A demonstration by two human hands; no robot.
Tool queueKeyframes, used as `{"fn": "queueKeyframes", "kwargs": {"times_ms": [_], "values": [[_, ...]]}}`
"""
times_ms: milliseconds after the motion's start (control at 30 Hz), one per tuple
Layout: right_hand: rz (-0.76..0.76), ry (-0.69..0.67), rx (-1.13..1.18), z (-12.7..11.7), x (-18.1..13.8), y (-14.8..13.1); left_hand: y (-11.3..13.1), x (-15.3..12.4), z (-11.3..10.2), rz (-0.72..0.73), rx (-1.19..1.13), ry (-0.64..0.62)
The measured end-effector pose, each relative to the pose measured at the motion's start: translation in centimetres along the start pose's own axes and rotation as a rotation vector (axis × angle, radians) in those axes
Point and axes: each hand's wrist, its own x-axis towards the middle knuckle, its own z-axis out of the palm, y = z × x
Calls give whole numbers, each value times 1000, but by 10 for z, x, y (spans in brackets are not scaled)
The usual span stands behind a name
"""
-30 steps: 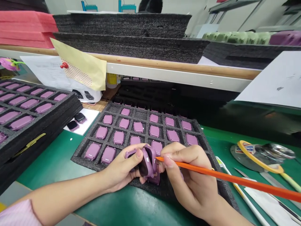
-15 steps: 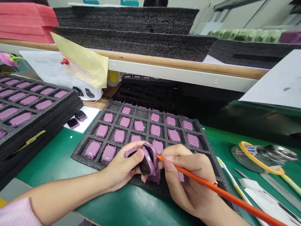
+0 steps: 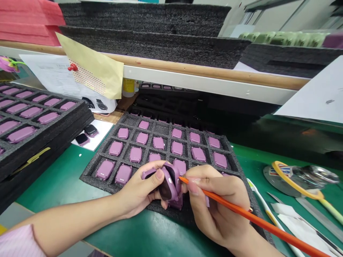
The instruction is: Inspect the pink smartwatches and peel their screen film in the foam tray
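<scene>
My left hand [image 3: 150, 184] is closed around purple smartwatch cases [image 3: 169, 182] with dark faces, at least two of them held together and tilted. In my right hand [image 3: 217, 200] is a long orange stick [image 3: 241, 212], pinched like a pen, its pointed tip at the side edge of the held cases. I cannot tell whether the tip touches. Beneath both hands lies a black foam tray [image 3: 100, 181] with purple watch cases [image 3: 105, 169] face down in its pockets. Part of the tray is hidden by my hands.
More foam trays [image 3: 61, 137] with purple cases are stacked at left, beside two watches [image 3: 81, 139] on white paper. At right lie a toothbrush [image 3: 264, 201], a metal blade [image 3: 321, 214], white wipes [image 3: 297, 228] and a glass bottle [image 3: 286, 180]. A shelf edge [image 3: 187, 76] crosses above.
The view has shifted very slightly. My right hand has moved a little to the right around the stick, whose tip stays by the held cases. My left hand keeps the same hold.
</scene>
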Motion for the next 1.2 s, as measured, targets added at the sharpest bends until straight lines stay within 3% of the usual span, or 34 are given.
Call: {"fn": "queueKeyframes", "kwargs": {"times_ms": [667, 900, 1200], "values": [[-3, -37, -29, -2, 3, -2, 2, 1, 1, 18, 21, -1], [319, -65, 156, -7, 7, -20, 1, 1, 1, 29, 121, -32], [356, -110, 172, -5, 5, -22, 3, -1, 2, 44, 141, -20]]}}
